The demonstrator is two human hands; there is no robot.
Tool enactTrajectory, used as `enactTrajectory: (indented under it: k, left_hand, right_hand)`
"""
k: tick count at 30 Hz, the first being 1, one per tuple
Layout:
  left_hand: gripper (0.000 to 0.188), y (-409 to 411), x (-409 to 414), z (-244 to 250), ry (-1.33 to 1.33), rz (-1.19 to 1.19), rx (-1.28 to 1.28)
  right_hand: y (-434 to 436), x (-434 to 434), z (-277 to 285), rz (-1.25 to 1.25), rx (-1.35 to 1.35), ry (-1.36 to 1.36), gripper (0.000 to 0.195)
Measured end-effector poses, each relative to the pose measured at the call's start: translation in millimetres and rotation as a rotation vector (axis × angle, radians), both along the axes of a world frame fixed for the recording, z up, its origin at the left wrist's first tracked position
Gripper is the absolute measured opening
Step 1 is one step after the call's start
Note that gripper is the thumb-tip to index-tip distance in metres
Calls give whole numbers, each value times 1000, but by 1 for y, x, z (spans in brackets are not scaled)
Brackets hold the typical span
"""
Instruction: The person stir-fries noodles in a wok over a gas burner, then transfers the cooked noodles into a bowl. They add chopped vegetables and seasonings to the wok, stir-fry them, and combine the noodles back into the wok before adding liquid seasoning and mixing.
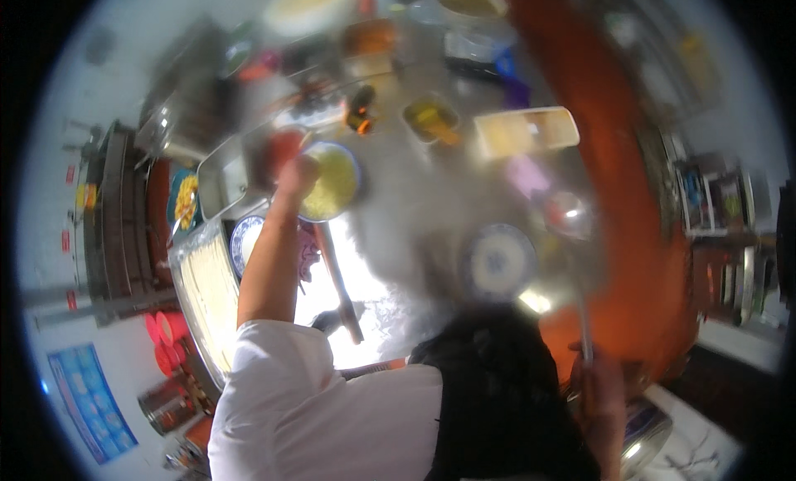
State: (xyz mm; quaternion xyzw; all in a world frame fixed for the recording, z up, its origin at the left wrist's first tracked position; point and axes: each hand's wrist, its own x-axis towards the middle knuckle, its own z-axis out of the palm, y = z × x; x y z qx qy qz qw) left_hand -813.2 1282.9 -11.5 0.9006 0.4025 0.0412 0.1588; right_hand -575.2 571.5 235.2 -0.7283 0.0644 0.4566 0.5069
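Note:
At the left side of the steel counter, my left hand [300, 175] grips the rim of a blue-edged bowl [333, 185] with pale yellow-green food in it. A red container [287, 146] is just behind that hand. At the lower right, my right hand [596, 375] is closed around the long metal handle of a ladle [584, 322]; its round bowl end seems to lie near the counter's right side, blurred. A blue-and-white plate [501, 263] rests on the counter between my hands, nearer the right one. The picture is blurred by motion.
A tray of pale noodles or strips [208, 294] lies left, by an empty metal pan [225, 176] and a teal dish of yellow food [186, 198]. A wooden stick [337, 282] lies near my body. Farther off are a cream rectangular container [528, 133] and several tubs.

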Motion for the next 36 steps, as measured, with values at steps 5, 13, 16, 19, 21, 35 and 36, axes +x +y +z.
enactTrajectory:
  k: [5,13,16,19,21,35,36]
  left_hand:
    - [23,-46,35,42,-295,35,-395]
    - [22,-268,235,144,-276,-636,-535]
    - [26,-334,272,133,-191,-832,-442]
    - [23,-381,278,130,-250,-1019,-237]
    - [21,-398,284,141,-167,-1019,-286]
    - [23,-578,267,171,-162,-1347,250]
    - [24,-605,259,187,-197,-1378,142]
  right_hand:
    - [11,5,33,75,-1,87,36]
    - [-30,6,20,248,66,140,35]
    - [-25,4,35,293,66,132,35]
    - [-32,1,43,268,39,186,34]
    - [-37,-1,48,265,-13,174,35]
    - [-211,-108,24,134,77,17,35]
    - [-233,-126,20,110,57,32,34]
